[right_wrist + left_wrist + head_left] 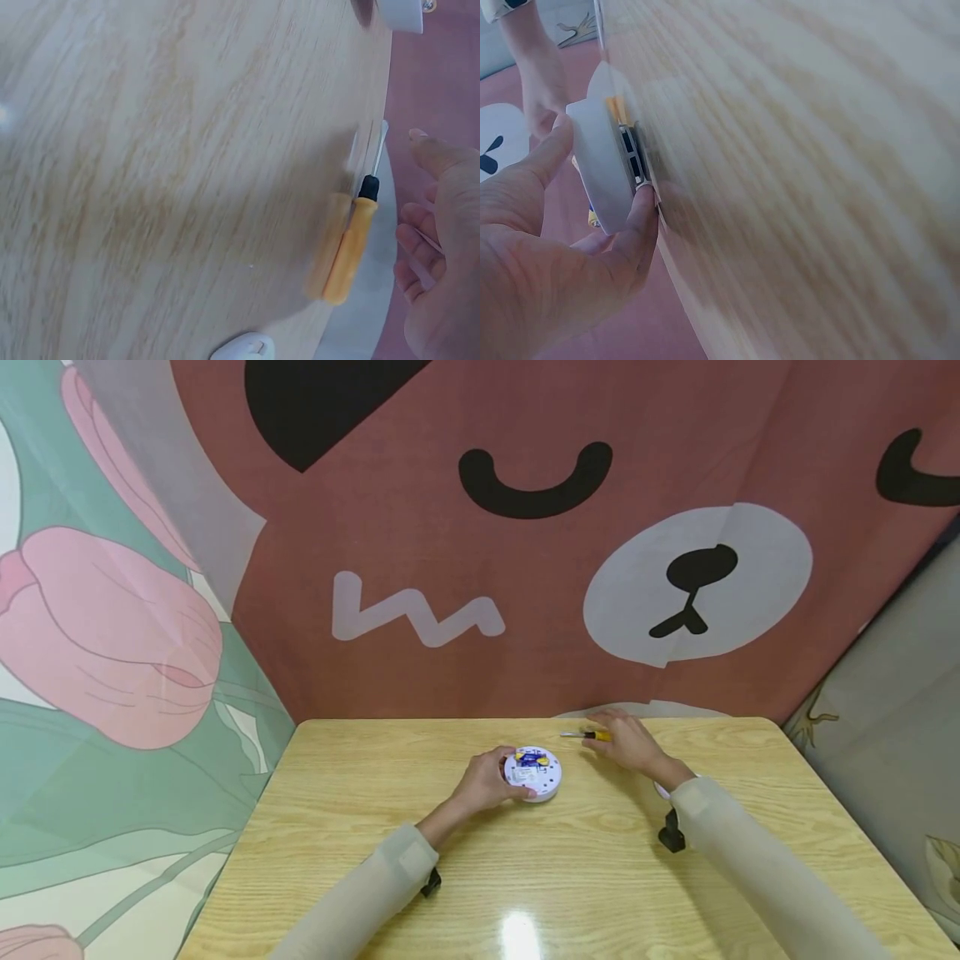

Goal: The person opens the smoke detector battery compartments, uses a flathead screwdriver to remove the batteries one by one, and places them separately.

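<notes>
My left hand (483, 782) grips a round white device (522, 775) by its edge, thumb on the near side and fingers on the far side. Its upper face shows a blue and yellow battery part (532, 760) and a printed label. In the left wrist view the white side wall of the device (598, 165) is seen edge-on between thumb and fingers. A screwdriver (349, 251) with a yellow handle, black collar and metal shaft lies on the table. Above and beside it hovers my right hand (628, 743), fingers loosely bent, with a gap to the handle in the right wrist view.
The wooden table (337, 793) ends at a wall cloth with a bear print (420, 677). A small white object (247, 346) lies on the table, partly covered by my right sleeve in the head view. Black wrist camera mounts hang below both cuffs.
</notes>
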The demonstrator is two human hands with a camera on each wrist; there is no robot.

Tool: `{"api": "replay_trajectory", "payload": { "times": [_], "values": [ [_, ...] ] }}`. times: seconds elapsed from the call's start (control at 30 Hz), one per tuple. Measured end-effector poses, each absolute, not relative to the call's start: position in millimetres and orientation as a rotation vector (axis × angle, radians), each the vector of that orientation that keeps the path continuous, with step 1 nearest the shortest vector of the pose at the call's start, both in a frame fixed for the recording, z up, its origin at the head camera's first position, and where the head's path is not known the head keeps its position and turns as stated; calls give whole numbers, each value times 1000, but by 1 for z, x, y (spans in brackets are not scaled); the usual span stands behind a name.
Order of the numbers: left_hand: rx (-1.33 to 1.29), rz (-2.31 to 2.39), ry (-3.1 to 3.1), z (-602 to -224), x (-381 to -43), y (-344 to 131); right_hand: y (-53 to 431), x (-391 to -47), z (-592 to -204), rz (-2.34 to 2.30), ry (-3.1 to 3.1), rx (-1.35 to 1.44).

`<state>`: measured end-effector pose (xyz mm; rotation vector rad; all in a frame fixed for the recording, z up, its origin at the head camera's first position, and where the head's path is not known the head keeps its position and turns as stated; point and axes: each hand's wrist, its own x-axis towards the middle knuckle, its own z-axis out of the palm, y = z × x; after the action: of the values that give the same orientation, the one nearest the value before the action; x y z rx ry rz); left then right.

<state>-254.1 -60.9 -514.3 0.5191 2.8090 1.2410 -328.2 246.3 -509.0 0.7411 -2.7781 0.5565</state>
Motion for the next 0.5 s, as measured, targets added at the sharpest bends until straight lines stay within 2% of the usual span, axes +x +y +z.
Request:
{"api": "replay_trajectory", "payload": {
  "times": [0.5],
  "values": [
    [535, 1253, 2808, -515, -255, -61, 235, -313, -494, 596, -2679, 883]
  ]
}}
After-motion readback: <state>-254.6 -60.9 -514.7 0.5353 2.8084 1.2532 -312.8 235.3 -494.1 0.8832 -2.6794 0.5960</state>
